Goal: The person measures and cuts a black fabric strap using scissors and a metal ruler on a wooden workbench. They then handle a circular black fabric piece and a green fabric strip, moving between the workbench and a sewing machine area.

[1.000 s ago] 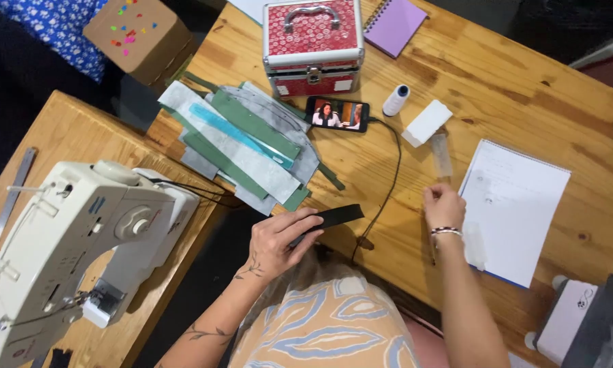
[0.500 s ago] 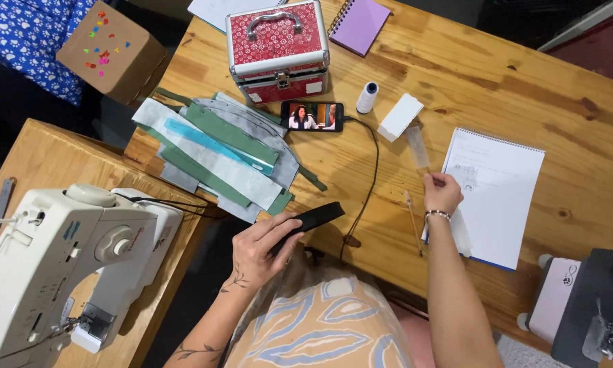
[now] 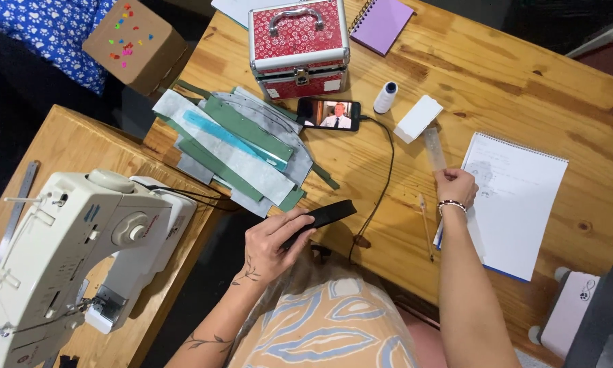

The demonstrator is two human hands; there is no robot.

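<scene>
Black strip (image 3: 320,217) in left hand (image 3: 273,242); clear ruler (image 3: 434,148) in right hand (image 3: 456,185).

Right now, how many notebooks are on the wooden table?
2. A purple spiral-bound notebook lies closed at the table's far edge, right of the red patterned metal case. A white spiral-bound notepad lies open by the right hand. Others may sit out of frame.

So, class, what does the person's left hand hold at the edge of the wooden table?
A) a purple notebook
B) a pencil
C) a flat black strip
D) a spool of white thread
C: the left hand grips a flat black strip at the table's near edge, while the right hand holds a clear ruler.
</scene>
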